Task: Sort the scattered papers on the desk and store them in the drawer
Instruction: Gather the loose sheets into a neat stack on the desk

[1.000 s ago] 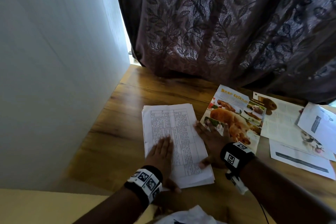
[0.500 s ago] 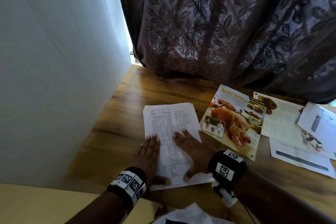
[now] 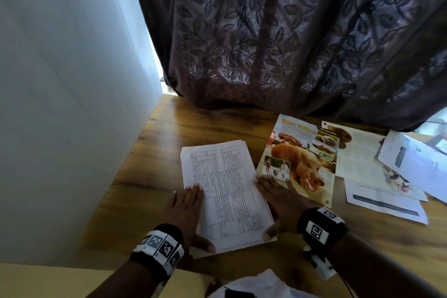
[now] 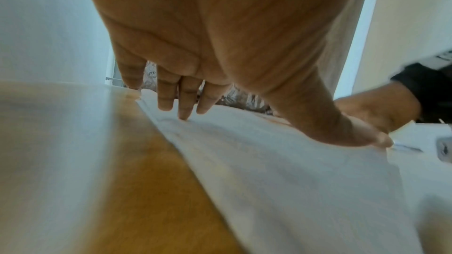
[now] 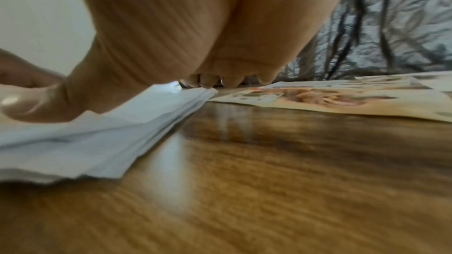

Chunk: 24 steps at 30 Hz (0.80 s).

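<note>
A stack of white printed papers point(image 3: 227, 196) lies on the wooden desk point(image 3: 150, 176). My left hand point(image 3: 187, 208) lies flat along the stack's left edge, fingers straight, thumb at the near corner. My right hand point(image 3: 273, 198) rests against the right edge with its thumb pressed on the near right corner. In the left wrist view the fingers point(image 4: 183, 99) touch the stack point(image 4: 269, 161). The right wrist view has my thumb on top of the sheets point(image 5: 97, 142) and the fingertips point(image 5: 208, 82) at their side. No drawer is in view.
A colour magazine page with a bear point(image 3: 302, 159) lies right of the stack, and several more loose sheets point(image 3: 387, 201) beyond it. A white wall point(image 3: 72, 104) bounds the desk on the left, a dark curtain point(image 3: 290, 31) at the back. Something white and crumpled point(image 3: 254, 285) sits at the near edge.
Both hands lay flat on top of the stack half a second ago. They have slid apart to its left and right edges, and the stack has turned slightly.
</note>
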Tool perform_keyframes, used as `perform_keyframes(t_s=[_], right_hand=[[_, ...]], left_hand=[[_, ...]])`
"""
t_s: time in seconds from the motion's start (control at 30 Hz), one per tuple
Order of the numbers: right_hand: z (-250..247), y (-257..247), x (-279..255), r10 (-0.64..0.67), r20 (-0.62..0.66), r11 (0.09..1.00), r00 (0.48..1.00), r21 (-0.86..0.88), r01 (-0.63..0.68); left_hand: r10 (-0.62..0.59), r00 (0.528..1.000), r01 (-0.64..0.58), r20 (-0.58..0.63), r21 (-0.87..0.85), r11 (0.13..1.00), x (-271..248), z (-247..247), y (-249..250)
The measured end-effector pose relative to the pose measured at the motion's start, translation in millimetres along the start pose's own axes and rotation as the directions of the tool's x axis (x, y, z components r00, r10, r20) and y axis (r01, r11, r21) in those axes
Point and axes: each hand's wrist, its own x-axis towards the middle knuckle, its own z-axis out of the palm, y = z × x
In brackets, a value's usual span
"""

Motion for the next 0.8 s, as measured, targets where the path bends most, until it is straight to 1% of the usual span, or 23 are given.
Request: perform_keyframes(t_s=[0.07,0.13,0.23,0.3,0.4,0.47,0.53,0.6,0.67,0.73,0.8], right_hand=[[-1.6,2.4,-10.3,0.032,-0.046,0.998,0.998,0.061,-0.029],[-0.8,11.9,-24.5,0.068,-0.132,0.988,0.989,0.145,-0.049],[3.4,34.9,-48.1,0.136,-0.223,0.964,0.965,0.254,-0.077],[7.4,58.5,-65.4,0.222,-0.251,0.935,0.942,0.328,-0.133],[14.2,100.5,-96.4,0.364,-0.275,0.872,0.890,0.437,-0.222],[19.4,134.7,-123.4,0.433,-0.293,0.835,0.852,0.486,-0.258],[24.6,168.7,-147.1,0.492,-0.313,0.810,0.812,0.508,-0.294],[30.4,204.3,-166.4,0.557,-0.329,0.780,0.762,0.522,-0.345],[35.7,247.5,-187.0,0.625,-0.339,0.741,0.703,0.541,-0.398],[36.6,280.8,-195.1,0.665,-0.335,0.723,0.667,0.513,-0.463],[40.4,326.9,-214.5,0.716,-0.315,0.687,0.624,0.476,-0.548]], left_hand=[[-0.022,0.998,0.017,-0.067,-0.083,0.996,1.7,-10.2,2.7],[-0.025,0.985,0.000,-0.172,-0.147,0.989,5.6,-25.6,14.1],[0.012,0.940,-0.095,-0.342,-0.226,0.969,15.6,-49.5,40.1],[0.031,0.916,-0.161,-0.400,-0.296,0.941,24.9,-61.9,62.2],[0.097,0.897,-0.264,-0.432,-0.345,0.901,36.0,-74.5,101.7],[0.177,0.885,-0.350,-0.431,-0.364,0.863,43.4,-81.2,134.7],[0.232,0.871,-0.410,-0.434,-0.380,0.829,48.8,-87.4,165.5],[0.241,0.866,-0.425,-0.438,-0.390,0.817,58.8,-93.8,198.9],[0.258,0.866,-0.428,-0.428,-0.369,0.825,78.1,-96.4,240.3],[0.264,0.881,-0.416,-0.392,-0.378,0.827,92.3,-98.7,263.1],[0.270,0.894,-0.411,-0.357,-0.415,0.811,112.7,-97.5,300.6]])
